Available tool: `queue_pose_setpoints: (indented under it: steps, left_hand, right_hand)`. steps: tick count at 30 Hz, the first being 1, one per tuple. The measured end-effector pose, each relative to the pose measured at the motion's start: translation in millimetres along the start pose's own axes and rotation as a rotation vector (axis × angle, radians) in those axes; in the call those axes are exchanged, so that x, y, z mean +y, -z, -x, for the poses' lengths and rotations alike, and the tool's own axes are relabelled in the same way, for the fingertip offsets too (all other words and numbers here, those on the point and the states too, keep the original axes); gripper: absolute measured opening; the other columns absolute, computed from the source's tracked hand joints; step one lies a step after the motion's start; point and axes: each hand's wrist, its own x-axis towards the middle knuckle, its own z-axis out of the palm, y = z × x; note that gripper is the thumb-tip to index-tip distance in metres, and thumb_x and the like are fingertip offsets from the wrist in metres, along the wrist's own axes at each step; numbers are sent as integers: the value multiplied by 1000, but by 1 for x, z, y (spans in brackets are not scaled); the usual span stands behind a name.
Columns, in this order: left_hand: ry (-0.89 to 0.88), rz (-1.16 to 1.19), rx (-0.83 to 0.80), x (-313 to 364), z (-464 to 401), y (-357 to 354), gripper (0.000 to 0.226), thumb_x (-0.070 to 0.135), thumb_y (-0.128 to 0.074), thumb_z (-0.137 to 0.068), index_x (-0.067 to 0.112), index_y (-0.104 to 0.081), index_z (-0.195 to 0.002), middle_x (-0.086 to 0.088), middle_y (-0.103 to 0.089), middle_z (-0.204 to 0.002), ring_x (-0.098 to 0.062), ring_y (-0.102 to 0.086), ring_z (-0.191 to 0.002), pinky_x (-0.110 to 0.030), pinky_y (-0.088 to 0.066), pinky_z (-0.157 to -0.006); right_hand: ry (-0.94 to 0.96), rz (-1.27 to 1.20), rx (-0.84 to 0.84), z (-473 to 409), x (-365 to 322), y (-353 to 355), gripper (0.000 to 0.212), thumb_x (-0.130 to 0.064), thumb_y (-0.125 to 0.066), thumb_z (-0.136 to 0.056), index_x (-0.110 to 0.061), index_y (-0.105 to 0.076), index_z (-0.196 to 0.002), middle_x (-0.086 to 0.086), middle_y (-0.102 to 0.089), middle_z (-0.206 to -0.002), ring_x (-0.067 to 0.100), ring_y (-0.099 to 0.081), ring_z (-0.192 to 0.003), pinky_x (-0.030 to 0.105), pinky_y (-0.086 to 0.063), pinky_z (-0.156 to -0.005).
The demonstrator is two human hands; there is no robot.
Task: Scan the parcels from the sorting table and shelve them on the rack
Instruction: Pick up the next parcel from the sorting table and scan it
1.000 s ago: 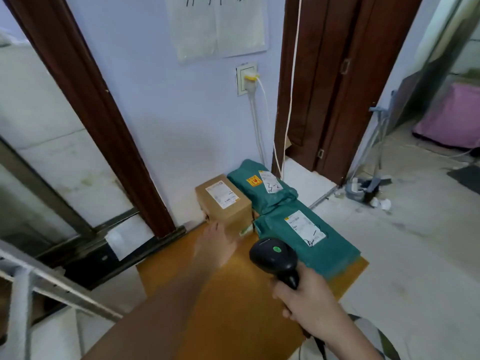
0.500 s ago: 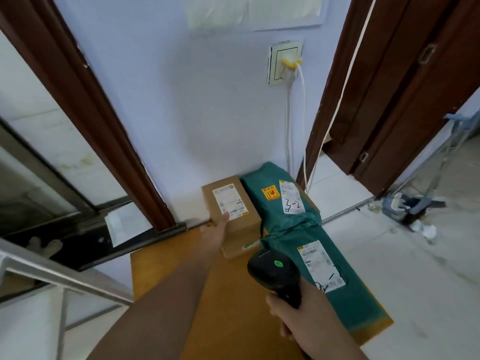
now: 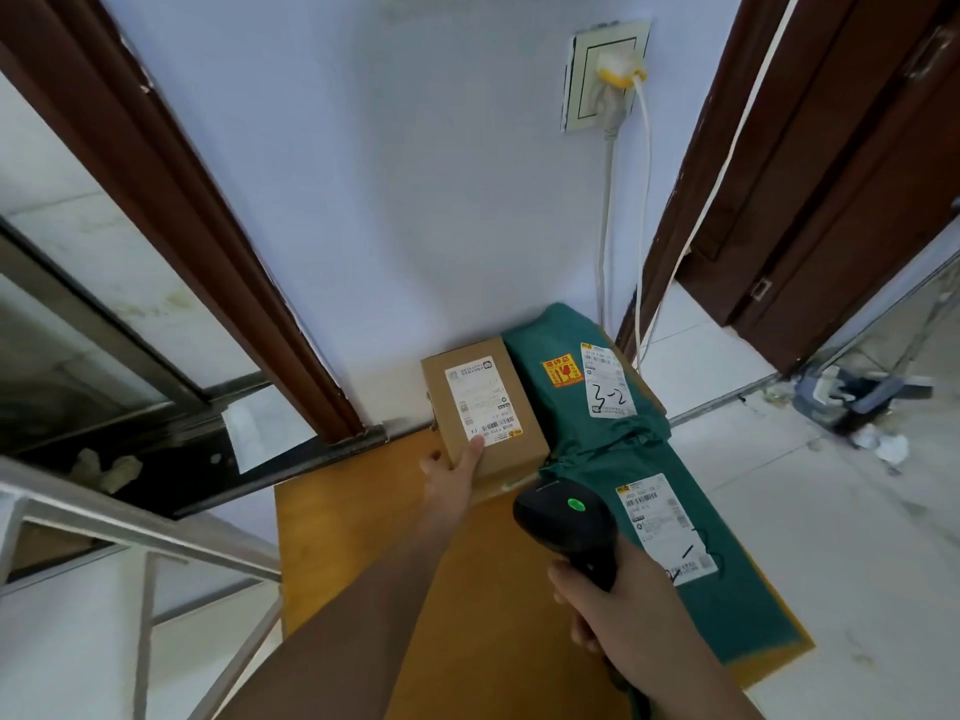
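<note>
A small brown cardboard box (image 3: 483, 407) with a white label sits at the far end of the orange-brown sorting table (image 3: 363, 553), against the wall. My left hand (image 3: 452, 478) grips its near left corner, thumb on the label. Two green bagged parcels lie to its right: a far one (image 3: 597, 407) marked "3-2" and a near one (image 3: 727, 589) with a white label. My right hand (image 3: 618, 615) holds a black barcode scanner (image 3: 566, 522) with a green light, its head just short of the box.
A grey metal rack frame (image 3: 130, 532) stands at the lower left. A wall socket (image 3: 605, 75) with a plug and white cables hangs above the parcels. Dark wooden door frames flank the wall. Debris and a grey tool lie on the tiled floor at right (image 3: 857, 397).
The view has closed in on the table. My left hand slid from the box's front face up to its near corner, thumb onto the label. The scanner stays in my right hand.
</note>
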Motion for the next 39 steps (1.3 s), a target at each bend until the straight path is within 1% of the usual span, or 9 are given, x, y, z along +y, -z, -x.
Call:
queue_pose_setpoints:
  steps: [3,5,7,13,16,21,27,33,39]
  left_hand:
    - [-16,30,-11,-7,4,1,100,62,-70,-91,15,-19,-161,-10,-54,-150,-30,-58,-130,-48,-49,-111]
    - [6,73,-17,-14,6,4,115,70,-78,-76,18,-20,-160,-10,-56,-147,-29,-60,-128,-50,-51,-112]
    - [22,124,-21,-22,8,9,131,76,-82,-55,20,-25,-158,-10,-59,-143,-28,-63,-124,-52,-53,-110]
    - [-61,195,-176,-36,19,24,136,79,-92,-42,17,-45,-154,1,-69,-134,-22,-66,-124,-50,-53,-111]
    - [-55,261,-244,-32,25,33,132,72,-97,-45,20,-45,-154,1,-70,-136,-23,-65,-127,-51,-52,-112]
    - [-89,270,-327,-30,32,47,117,49,-95,-55,21,-40,-154,-3,-66,-140,-25,-64,-128,-40,-57,-103]
    - [-88,300,-326,-30,38,63,131,51,-106,-39,20,-42,-148,-5,-70,-136,-26,-69,-123,-51,-58,-104]
    - [-114,219,-324,-38,53,81,137,61,-104,-38,24,-39,-152,1,-71,-135,-24,-69,-123,-54,-56,-106]
    - [-147,180,-384,-55,73,99,137,68,-101,-39,29,-37,-153,4,-66,-138,-23,-65,-126,-52,-55,-108]
  right_hand:
    - [13,-2,24,-5,-3,-5,12,-26,-66,-90,-16,-59,-87,13,-70,-72,11,-62,-47,28,-50,-56]
    - [21,6,52,-8,-4,-10,12,-26,-66,-90,-18,-59,-85,11,-70,-68,11,-62,-47,30,-52,-55]
    - [7,6,80,-9,-5,-14,13,-27,-66,-90,-19,-59,-84,6,-68,-61,13,-65,-49,33,-55,-58]
    - [-8,-22,130,-4,-8,-25,13,-25,-65,-91,-18,-57,-84,1,-59,-57,19,-71,-55,42,-59,-64]
    - [12,-12,156,0,-10,-31,15,-23,-65,-91,-14,-57,-82,1,-59,-58,16,-70,-54,34,-56,-60]
    - [53,11,187,10,-15,-43,18,-25,-63,-94,-15,-57,-79,4,-63,-60,8,-65,-51,16,-44,-48]
    - [49,1,193,31,-18,-58,17,-24,-65,-92,-14,-58,-79,8,-66,-60,15,-64,-52,20,-46,-49]
    - [39,-6,221,55,-17,-77,16,-24,-66,-90,-15,-58,-80,7,-66,-58,20,-67,-55,28,-51,-55]
    - [11,-28,219,82,-14,-96,13,-19,-63,-94,-14,-57,-83,4,-61,-55,4,-56,-44,19,-47,-47]
